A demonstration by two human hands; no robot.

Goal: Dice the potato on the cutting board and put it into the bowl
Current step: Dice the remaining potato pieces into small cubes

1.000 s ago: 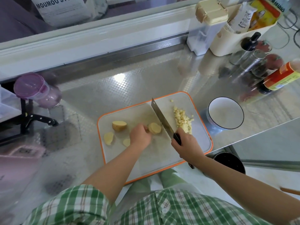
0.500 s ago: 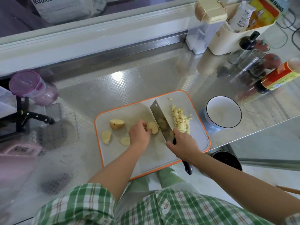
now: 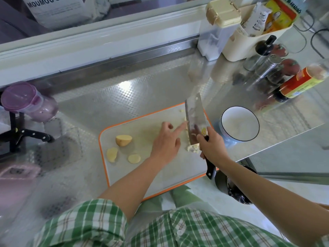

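An orange-rimmed cutting board [image 3: 160, 179] lies on the steel counter. On its left part sit a potato chunk [image 3: 123, 140] and two flat slices [image 3: 112, 154] [image 3: 134, 158]. My right hand [image 3: 211, 147] grips the black handle of a cleaver [image 3: 195, 120], whose blade is tilted up over the board's right side. Diced potato [image 3: 193, 148] shows below the blade; more is hidden behind it. My left hand [image 3: 167, 142] hovers over the board with fingers spread, its index finger reaching to the blade's face. A white bowl [image 3: 240, 123] with a dark rim stands just right of the board.
Behind the bowl stand a sauce bottle [image 3: 300, 82], metal shakers [image 3: 267, 65] and a cream caddy [image 3: 249, 32]. A purple-lidded jar [image 3: 26, 102] and a black knife rack [image 3: 23, 136] are at the left. A dark pot [image 3: 235, 189] sits below the counter edge.
The cleaver has lifted from the board and swung right, with its blade tilted up. My left hand let go of the slice it held and opened, with its index finger reaching to the blade.
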